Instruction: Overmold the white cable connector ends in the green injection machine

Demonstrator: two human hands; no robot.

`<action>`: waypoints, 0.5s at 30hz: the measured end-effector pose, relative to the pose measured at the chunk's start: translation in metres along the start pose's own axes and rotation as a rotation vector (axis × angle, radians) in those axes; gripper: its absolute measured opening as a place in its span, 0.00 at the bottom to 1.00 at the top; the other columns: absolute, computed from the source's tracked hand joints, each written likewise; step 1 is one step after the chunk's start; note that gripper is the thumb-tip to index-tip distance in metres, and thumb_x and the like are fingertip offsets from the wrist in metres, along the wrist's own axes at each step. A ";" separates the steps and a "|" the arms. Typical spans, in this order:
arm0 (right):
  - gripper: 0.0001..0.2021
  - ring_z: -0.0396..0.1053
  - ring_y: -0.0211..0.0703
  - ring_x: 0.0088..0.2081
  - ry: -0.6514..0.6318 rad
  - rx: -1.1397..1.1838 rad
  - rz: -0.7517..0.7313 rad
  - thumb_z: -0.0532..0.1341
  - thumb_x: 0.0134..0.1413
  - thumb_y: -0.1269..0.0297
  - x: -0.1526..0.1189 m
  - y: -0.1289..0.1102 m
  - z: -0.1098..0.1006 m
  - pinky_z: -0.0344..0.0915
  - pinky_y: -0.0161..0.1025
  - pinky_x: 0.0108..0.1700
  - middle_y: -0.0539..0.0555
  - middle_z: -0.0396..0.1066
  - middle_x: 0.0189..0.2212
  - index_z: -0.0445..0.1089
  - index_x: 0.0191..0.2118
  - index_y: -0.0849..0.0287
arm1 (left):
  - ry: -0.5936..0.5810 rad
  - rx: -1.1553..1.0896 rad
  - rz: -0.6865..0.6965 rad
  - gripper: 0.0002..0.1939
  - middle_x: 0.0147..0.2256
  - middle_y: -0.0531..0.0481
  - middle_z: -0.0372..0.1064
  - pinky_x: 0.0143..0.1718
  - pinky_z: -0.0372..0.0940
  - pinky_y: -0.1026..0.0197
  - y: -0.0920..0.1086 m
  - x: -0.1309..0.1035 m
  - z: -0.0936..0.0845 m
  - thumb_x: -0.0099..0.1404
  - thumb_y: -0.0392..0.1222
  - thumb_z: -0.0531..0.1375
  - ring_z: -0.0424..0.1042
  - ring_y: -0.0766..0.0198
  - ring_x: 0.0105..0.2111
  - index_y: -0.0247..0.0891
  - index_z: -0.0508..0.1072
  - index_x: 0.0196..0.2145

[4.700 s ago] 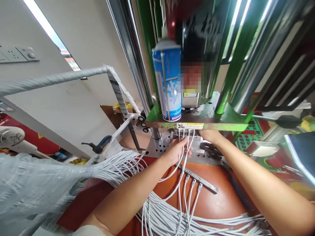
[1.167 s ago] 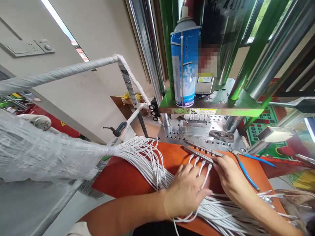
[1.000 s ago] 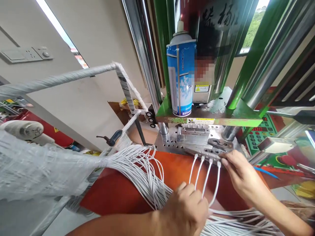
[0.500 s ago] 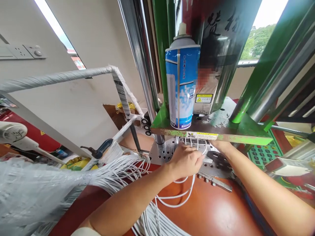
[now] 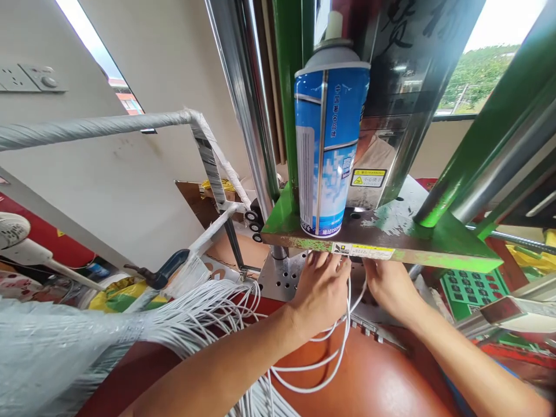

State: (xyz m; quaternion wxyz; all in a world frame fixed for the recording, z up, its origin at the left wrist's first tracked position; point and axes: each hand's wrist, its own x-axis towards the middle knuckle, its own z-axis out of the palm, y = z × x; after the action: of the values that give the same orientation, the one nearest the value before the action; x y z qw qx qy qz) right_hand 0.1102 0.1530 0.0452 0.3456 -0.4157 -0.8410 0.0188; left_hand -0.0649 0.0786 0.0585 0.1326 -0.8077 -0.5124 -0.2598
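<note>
My left hand [image 5: 321, 289] reaches under the front edge of the green machine plate [image 5: 434, 255], its fingers bent and close together at the white cables [image 5: 345, 347]. The fingertips are hidden beneath the plate. My right hand [image 5: 388, 286] is beside it, to the right, also partly under the plate and touching a white cable; its fingertips are out of sight. A blue spray can [image 5: 328, 150] stands upright on the plate above both hands. Below them, a metal bar with notches [image 5: 373, 330] lies at the edge of the red-brown surface [image 5: 369, 376].
A large bundle of white cables [image 5: 195, 313] spreads at the left beside clear plastic wrapping [image 5: 52, 347]. A wrapped metal frame [image 5: 130, 120] stands behind it. Green posts and steel columns rise around the plate. A green keypad [image 5: 475, 286] is at the right.
My right hand has drawn back from deeper under the plate and now shows beside the cables. My left hand has moved slightly left and reaches further under the plate edge. The view has shifted closer.
</note>
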 end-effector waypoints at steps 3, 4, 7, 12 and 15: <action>0.21 0.67 0.59 0.58 -0.033 -0.068 -0.070 0.48 0.69 0.69 -0.032 -0.024 0.009 0.63 0.57 0.60 0.65 0.71 0.56 0.64 0.63 0.63 | -0.034 0.019 -0.060 0.19 0.56 0.38 0.70 0.66 0.56 0.39 0.006 -0.005 0.003 0.71 0.38 0.53 0.66 0.47 0.58 0.34 0.71 0.57; 0.23 0.64 0.59 0.61 -0.031 -0.119 -0.088 0.48 0.68 0.70 -0.038 -0.029 0.013 0.59 0.59 0.63 0.66 0.68 0.59 0.60 0.65 0.64 | -0.040 0.023 -0.071 0.20 0.56 0.39 0.70 0.68 0.52 0.39 0.007 -0.006 0.006 0.71 0.38 0.53 0.65 0.47 0.59 0.34 0.70 0.58; 0.24 0.65 0.61 0.59 -0.046 -0.261 -0.097 0.51 0.64 0.72 -0.038 -0.037 0.019 0.57 0.60 0.63 0.67 0.69 0.58 0.61 0.64 0.64 | -0.062 0.042 -0.089 0.24 0.58 0.38 0.69 0.69 0.49 0.38 0.007 -0.006 0.014 0.70 0.39 0.53 0.63 0.46 0.61 0.33 0.68 0.62; 0.15 0.69 0.62 0.48 -0.112 -0.380 -0.081 0.52 0.65 0.71 -0.021 -0.037 0.018 0.61 0.56 0.51 0.66 0.75 0.46 0.70 0.53 0.63 | -0.063 0.097 -0.048 0.24 0.55 0.36 0.71 0.65 0.55 0.38 -0.002 -0.002 0.030 0.70 0.39 0.52 0.66 0.45 0.57 0.32 0.69 0.62; 0.14 0.68 0.62 0.46 -0.077 -0.405 -0.084 0.51 0.66 0.71 -0.022 -0.036 0.023 0.60 0.56 0.50 0.67 0.75 0.45 0.71 0.50 0.63 | -0.039 0.155 -0.006 0.22 0.52 0.36 0.73 0.63 0.58 0.39 -0.008 -0.003 0.041 0.70 0.37 0.52 0.69 0.45 0.54 0.31 0.72 0.58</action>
State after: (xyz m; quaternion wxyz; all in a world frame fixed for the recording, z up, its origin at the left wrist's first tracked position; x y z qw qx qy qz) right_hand 0.0813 0.1196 0.0263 0.2231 -0.4403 -0.8568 -0.1490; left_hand -0.0612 0.0995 0.0220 0.1839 -0.7983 -0.5359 -0.2041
